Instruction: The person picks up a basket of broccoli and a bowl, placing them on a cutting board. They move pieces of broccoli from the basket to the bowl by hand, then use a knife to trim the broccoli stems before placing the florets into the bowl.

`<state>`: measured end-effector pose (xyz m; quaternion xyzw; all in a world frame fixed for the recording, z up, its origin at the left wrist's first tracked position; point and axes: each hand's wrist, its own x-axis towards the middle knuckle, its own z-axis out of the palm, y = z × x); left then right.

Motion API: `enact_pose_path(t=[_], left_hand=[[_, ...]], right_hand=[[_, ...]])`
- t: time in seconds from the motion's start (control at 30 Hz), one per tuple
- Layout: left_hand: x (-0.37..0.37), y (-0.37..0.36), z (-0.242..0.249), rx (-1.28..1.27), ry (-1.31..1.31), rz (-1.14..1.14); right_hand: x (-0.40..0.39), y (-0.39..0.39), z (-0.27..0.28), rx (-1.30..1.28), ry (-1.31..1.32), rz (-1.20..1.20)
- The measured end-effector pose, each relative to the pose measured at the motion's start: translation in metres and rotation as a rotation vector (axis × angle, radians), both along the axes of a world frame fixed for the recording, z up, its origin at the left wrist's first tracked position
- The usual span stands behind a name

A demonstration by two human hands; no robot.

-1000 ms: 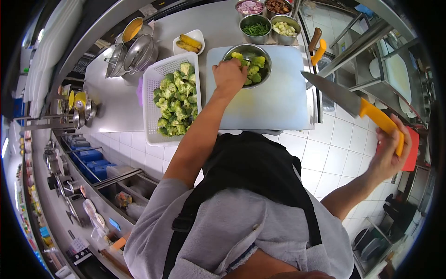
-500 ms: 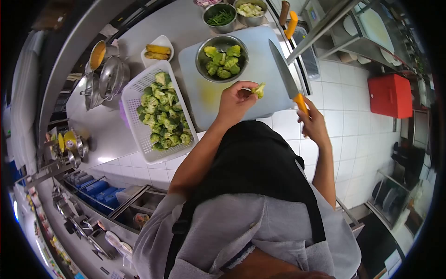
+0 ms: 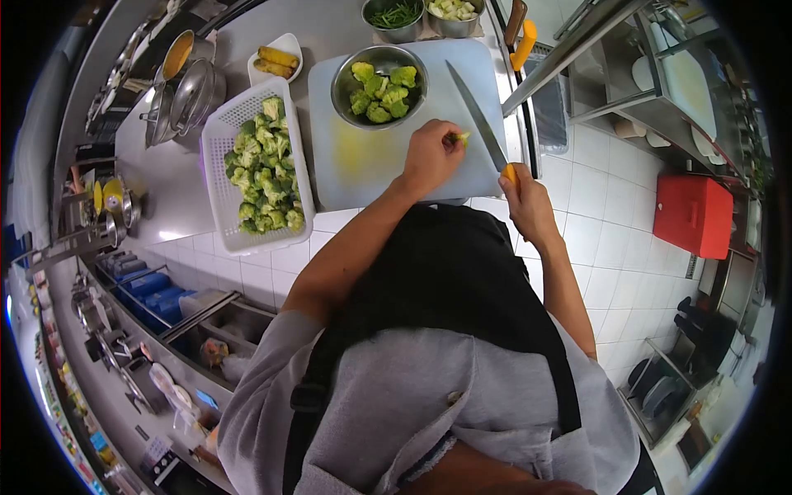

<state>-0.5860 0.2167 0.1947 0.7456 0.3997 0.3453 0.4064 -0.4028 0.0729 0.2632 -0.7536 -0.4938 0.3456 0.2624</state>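
My left hand [image 3: 434, 155] is closed on a small broccoli floret [image 3: 464, 139], mostly covered by the fingers, above the front part of the cutting board [image 3: 330, 177]. In my right hand [image 3: 530, 202] is the yellow handle of a long knife [image 3: 480, 117], its blade pointing away from me over the board's right side. A steel bowl [image 3: 338, 109] with several green florets [image 3: 381, 92] stands on the board beyond my left hand. To the left of the board, a white perforated basket [image 3: 216, 177] holds a heap of cut broccoli [image 3: 266, 169].
Behind the basket sits a small white dish [image 3: 262, 76] with yellow-brown pieces. Steel bowls of chopped green vegetable [image 3: 394, 15] and pale cubes [image 3: 452, 8] stand at the back. Upright handles [image 3: 525, 43] and a metal post [image 3: 569, 64] border the right side.
My left hand has turned, so less of the floret shows. The knife and my right hand have come closer to the left hand. The whole view has shifted a little.
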Motion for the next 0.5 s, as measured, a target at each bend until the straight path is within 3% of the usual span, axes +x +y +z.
enact_pose_path(t=[0.5], left_hand=[[0.008,0.012,0.011,-0.036,0.099,0.013]], right_hand=[[0.015,0.005,0.015,0.048,-0.082,0.199]])
